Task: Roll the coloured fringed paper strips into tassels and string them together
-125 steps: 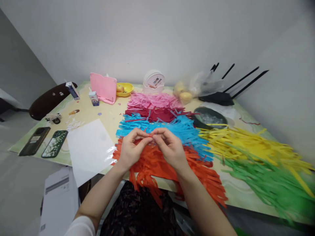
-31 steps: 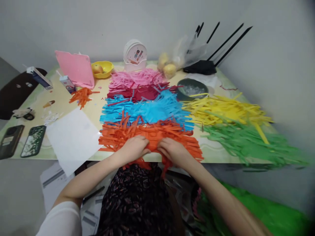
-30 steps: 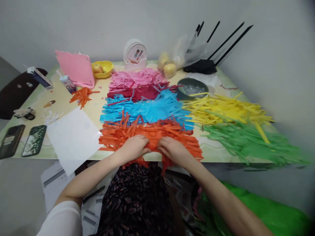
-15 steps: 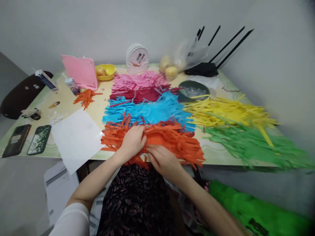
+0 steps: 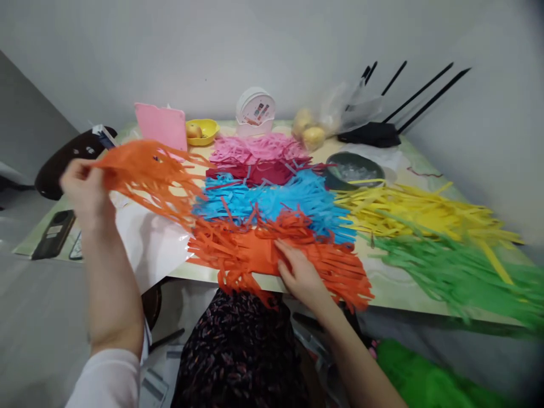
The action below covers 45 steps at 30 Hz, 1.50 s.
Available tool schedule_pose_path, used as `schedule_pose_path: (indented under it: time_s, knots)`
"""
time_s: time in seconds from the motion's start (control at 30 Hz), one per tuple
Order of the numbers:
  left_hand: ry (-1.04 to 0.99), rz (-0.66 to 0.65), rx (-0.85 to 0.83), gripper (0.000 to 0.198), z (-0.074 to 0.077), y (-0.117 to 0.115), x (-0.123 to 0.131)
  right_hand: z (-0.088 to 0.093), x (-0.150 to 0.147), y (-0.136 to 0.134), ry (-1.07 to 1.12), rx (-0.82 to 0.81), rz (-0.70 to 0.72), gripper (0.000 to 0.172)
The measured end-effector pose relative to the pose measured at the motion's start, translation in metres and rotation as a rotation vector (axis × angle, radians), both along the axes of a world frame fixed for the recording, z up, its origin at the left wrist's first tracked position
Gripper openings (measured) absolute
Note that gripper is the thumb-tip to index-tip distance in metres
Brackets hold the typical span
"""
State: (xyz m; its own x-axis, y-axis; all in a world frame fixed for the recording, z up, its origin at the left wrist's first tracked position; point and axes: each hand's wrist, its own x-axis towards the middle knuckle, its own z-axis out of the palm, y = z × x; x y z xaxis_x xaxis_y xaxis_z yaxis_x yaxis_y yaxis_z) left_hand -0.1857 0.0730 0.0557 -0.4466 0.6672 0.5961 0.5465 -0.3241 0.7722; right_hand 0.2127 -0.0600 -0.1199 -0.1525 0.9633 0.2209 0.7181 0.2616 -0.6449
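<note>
Aloft, orange fringe [image 5: 147, 175] in left hand [image 5: 85, 190].

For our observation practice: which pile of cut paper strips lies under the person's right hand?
The orange paper-strip pile, nearest the person: it alone has the right hand resting on it.

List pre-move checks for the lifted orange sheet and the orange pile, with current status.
1. Left hand grip on lifted orange sheet: ok, pinched at its end and raised above the table.
2. Right hand pinning orange pile: ok, flat on top.
3. Lifted sheet clear of the pile: cannot tell, its fringe trails down toward it and is blurred.
4. Pile fully on the table: not ok, strips hang over the near edge.
5. Orange apart from blue strips: not ok, orange tips overlap them.
</note>
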Motion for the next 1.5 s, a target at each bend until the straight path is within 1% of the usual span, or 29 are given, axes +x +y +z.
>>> schedule_pose_path:
  time_s: [0.03, 0.07, 0.1, 0.13, 0.17, 0.2, 0.27, 0.3, 0.33, 0.4, 0.47, 0.53, 0.6, 0.63, 0.7, 0.77, 0.8, 0.87, 0.97, 1.07, 1.17, 1.27, 1.33, 1.37, 1.43, 1.47, 1.5]
  knots:
    - [0.024, 0.084, 0.108, 0.005, 0.013, -0.004, -0.001, 0.005, 0.000, -0.001, -0.015, 0.023, 0.000, 0.043]
    - [0.078, 0.153, 0.200, 0.005, 0.024, -0.011, 0.003, 0.013, -0.002, -0.003, -0.029, 0.061, -0.003, 0.040]
    - [0.154, 0.185, 0.253, 0.004, 0.031, -0.019, 0.013, 0.024, -0.004, -0.005, -0.040, 0.120, -0.011, 0.036]
    - [0.254, 0.165, 0.225, 0.005, 0.035, -0.029, 0.028, 0.039, -0.008, -0.008, -0.044, 0.200, -0.022, 0.032]
    - [0.374, 0.098, 0.130, 0.006, 0.034, -0.039, 0.045, 0.056, -0.014, -0.010, -0.040, 0.301, -0.034, 0.029]
    - [0.466, 0.017, 0.039, 0.005, 0.031, -0.048, 0.064, 0.073, -0.022, -0.011, -0.034, 0.410, -0.039, 0.029]
    - [0.643, -0.158, -0.094, 0.006, 0.016, -0.066, 0.102, 0.106, -0.042, -0.010, -0.014, 0.612, -0.009, 0.040]
    - [0.700, -0.223, -0.149, 0.006, 0.007, -0.073, 0.118, 0.117, -0.052, -0.007, -0.015, 0.672, 0.021, 0.047]
    - [0.750, -0.284, -0.187, 0.006, -0.002, -0.080, 0.132, 0.125, -0.061, -0.001, -0.028, 0.702, 0.058, 0.053]
    - [0.827, -0.355, -0.239, 0.007, -0.016, -0.093, 0.151, 0.129, -0.075, 0.014, -0.082, 0.692, 0.124, 0.057]
    - [0.876, -0.393, -0.263, 0.007, -0.025, -0.101, 0.160, 0.122, -0.079, 0.031, -0.147, 0.641, 0.170, 0.052]
    - [0.879, -0.428, -0.287, 0.010, -0.030, -0.103, 0.161, 0.115, -0.074, 0.044, -0.183, 0.590, 0.205, 0.042]
    - [0.820, -0.485, -0.316, 0.016, -0.034, -0.098, 0.157, 0.114, -0.062, 0.050, -0.171, 0.545, 0.230, 0.039]
    - [0.763, -0.540, -0.331, 0.021, -0.036, -0.092, 0.154, 0.117, -0.055, 0.051, -0.151, 0.518, 0.239, 0.039]
    - [0.600, -0.700, -0.348, 0.032, -0.041, -0.078, 0.148, 0.129, -0.041, 0.050, -0.098, 0.432, 0.256, 0.040]
    - [0.427, -0.851, -0.359, 0.033, -0.044, -0.064, 0.145, 0.145, -0.029, 0.049, -0.041, 0.331, 0.267, 0.039]
    - [0.358, -0.895, -0.367, 0.030, -0.045, -0.059, 0.144, 0.152, -0.024, 0.049, -0.019, 0.288, 0.266, 0.039]
    - [0.259, -0.924, -0.391, 0.023, -0.043, -0.052, 0.144, 0.164, -0.015, 0.051, 0.009, 0.227, 0.254, 0.036]
    - [0.131, -0.974, -0.448, 0.017, -0.036, -0.050, 0.146, 0.170, -0.006, 0.056, 0.044, 0.162, 0.238, 0.033]
    - [-0.011, -1.029, -0.470, 0.024, -0.033, -0.051, 0.148, 0.168, -0.001, 0.058, 0.133, 0.127, 0.264, 0.041]
    - [-0.107, -1.076, -0.503, 0.037, -0.036, -0.050, 0.145, 0.165, 0.001, 0.057, 0.200, 0.110, 0.344, 0.046]
    - [-0.122, -1.139, -0.557, 0.039, -0.036, -0.049, 0.139, 0.167, 0.007, 0.055, 0.202, 0.142, 0.409, 0.043]
    - [-0.083, -1.155, -0.547, 0.038, -0.032, -0.048, 0.136, 0.172, 0.014, 0.055, 0.170, 0.171, 0.468, 0.041]
    - [-0.041, -1.158, -0.529, 0.039, -0.028, -0.048, 0.134, 0.176, 0.019, 0.055, 0.134, 0.160, 0.511, 0.039]
    - [0.077, -1.161, -0.484, 0.042, -0.020, -0.048, 0.132, 0.184, 0.027, 0.056, 0.052, 0.078, 0.610, 0.035]
    - [0.143, -1.164, -0.462, 0.044, -0.017, -0.048, 0.132, 0.187, 0.030, 0.057, 0.037, 0.023, 0.646, 0.037]
    - [0.202, -1.170, -0.441, 0.044, -0.015, -0.048, 0.131, 0.189, 0.031, 0.059, 0.050, -0.027, 0.658, 0.044]
